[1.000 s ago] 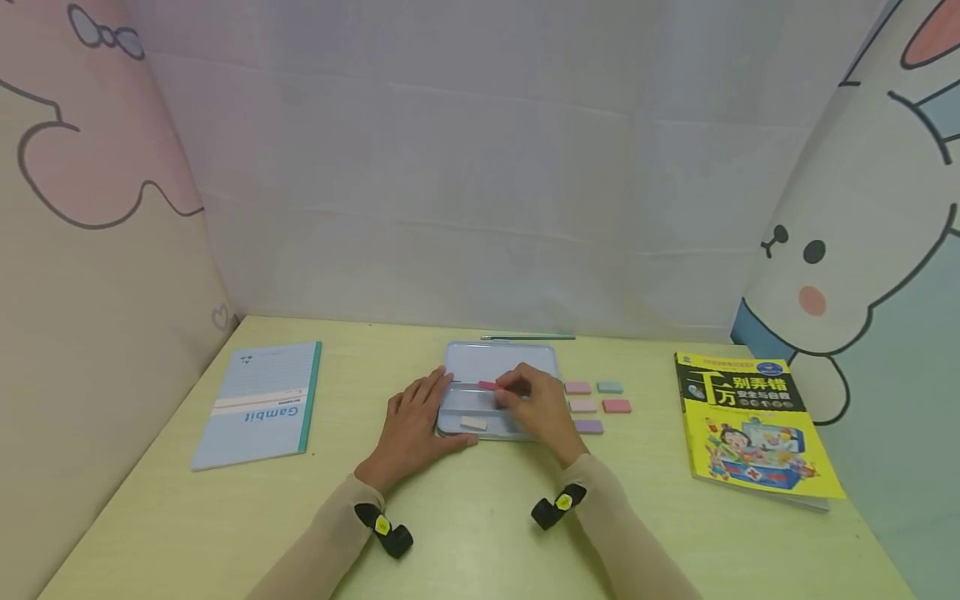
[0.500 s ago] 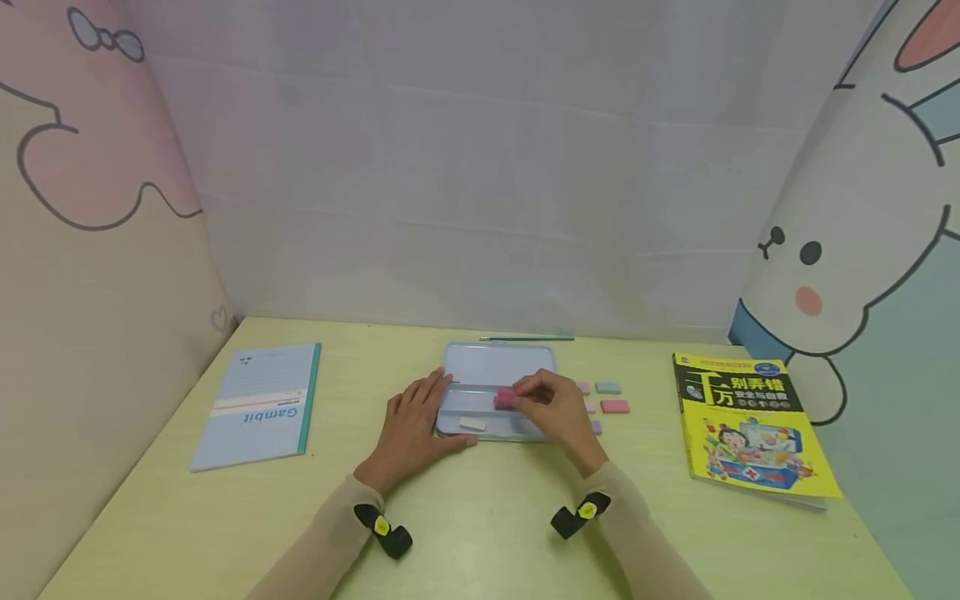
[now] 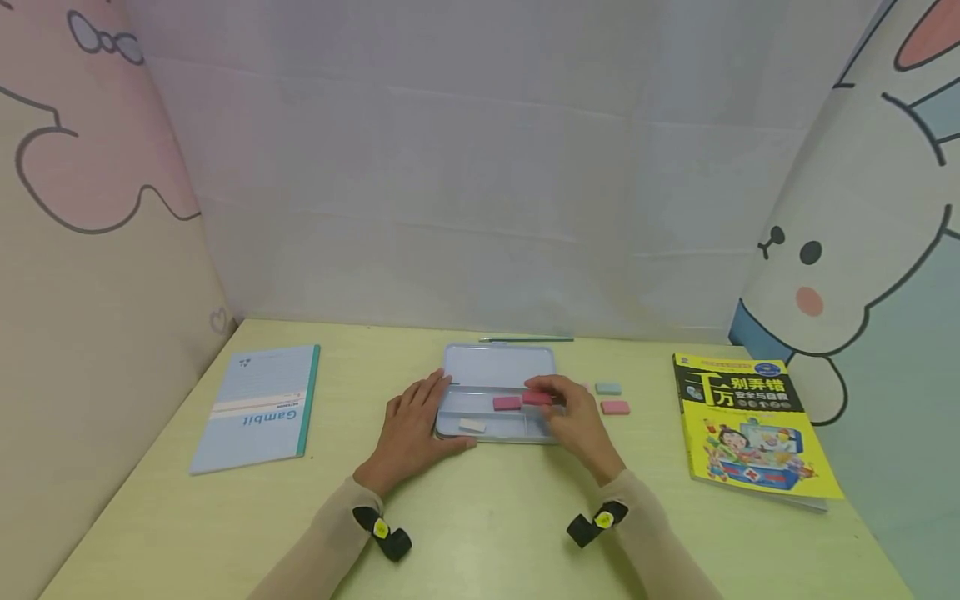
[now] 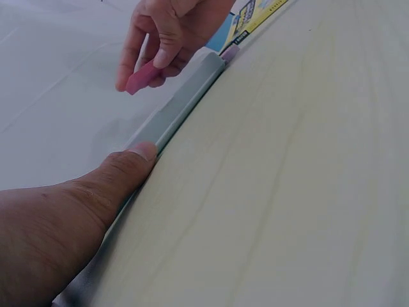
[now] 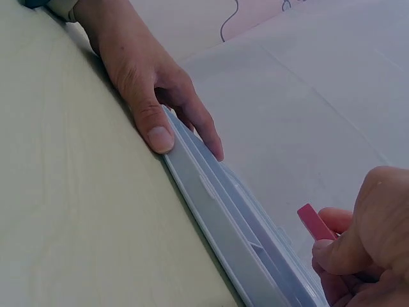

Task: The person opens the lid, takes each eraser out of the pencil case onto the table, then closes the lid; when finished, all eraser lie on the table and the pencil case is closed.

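A pale blue pencil case point(image 3: 487, 432) lies with its lid point(image 3: 498, 365) folded back. My left hand point(image 3: 408, 433) rests at its left end, fingers extended along that side and thumb against the front wall. Between thumb and fingers, my right hand point(image 3: 579, 425) pinches a pinkish-red eraser point(image 3: 536, 398), over the right part of the case. The same eraser point(image 5: 314, 220) sticks out past the fingertips in the right wrist view. Just left of it, a darker pink eraser point(image 3: 506, 403) lies in the back compartment. In the front compartment sits a white eraser point(image 3: 472, 426).
Right of the case lie a teal eraser point(image 3: 608, 388) and a pink eraser point(image 3: 615, 407); my right hand hides others there. Behind the case is a thin pencil point(image 3: 527, 339). A blue notebook point(image 3: 258, 408) lies at the left, a yellow book point(image 3: 757, 433) at the right.
My right hand has shifted right, with one eraser still pinched. The darker pink eraser now lies in the case, out of the fingers. The left hand has stayed put.
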### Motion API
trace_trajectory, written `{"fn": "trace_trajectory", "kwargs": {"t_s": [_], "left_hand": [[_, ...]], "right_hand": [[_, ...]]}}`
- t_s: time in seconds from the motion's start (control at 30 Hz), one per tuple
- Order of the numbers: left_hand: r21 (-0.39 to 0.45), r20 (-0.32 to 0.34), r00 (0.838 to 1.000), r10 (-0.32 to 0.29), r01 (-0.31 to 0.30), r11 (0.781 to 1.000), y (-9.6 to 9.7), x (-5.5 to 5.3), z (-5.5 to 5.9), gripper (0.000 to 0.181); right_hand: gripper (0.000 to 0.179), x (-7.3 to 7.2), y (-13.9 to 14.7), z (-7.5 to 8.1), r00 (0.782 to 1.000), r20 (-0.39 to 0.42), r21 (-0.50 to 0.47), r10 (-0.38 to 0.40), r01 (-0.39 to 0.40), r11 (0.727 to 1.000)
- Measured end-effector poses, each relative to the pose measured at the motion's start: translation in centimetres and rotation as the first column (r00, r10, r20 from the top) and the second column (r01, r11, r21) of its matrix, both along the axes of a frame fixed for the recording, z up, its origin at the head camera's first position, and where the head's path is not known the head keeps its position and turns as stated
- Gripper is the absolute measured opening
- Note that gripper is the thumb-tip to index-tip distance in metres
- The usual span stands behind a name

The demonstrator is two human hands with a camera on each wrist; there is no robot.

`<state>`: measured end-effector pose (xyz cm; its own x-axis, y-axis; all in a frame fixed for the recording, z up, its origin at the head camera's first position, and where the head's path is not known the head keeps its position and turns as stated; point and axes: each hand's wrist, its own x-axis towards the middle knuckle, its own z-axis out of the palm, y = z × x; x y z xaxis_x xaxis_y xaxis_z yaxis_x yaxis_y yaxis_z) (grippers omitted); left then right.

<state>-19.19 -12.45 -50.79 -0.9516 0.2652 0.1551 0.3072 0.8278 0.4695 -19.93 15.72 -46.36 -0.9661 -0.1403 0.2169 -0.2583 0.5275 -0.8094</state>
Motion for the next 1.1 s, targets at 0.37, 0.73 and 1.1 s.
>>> {"fn": "trace_trajectory", "kwargs": {"t_s": [0.37,0.73,1.1], "left_hand": [[0.007,-0.01,1.0,0.007,-0.007,1.0,0.0,-0.1,-0.2,0.109],[-0.011,0.019,1.0,0.001,-0.001,1.0,-0.1,-0.1,-0.2,0.109],[0.011,-0.003,1.0,0.0,0.0,1.0,-0.1,0.0,-0.2,0.109]], "right_hand": [[0.044,1.0,1.7,-0.4,0.998,-0.059,0.075,-0.02,0.024,0.997],[0.042,1.8,3.0,-0.4,0.996,-0.066,0.083,-0.06,0.065,0.994],[0.045,2.2,5.3,-0.4,0.988,0.024,0.11,-0.151,0.147,0.983]]}}
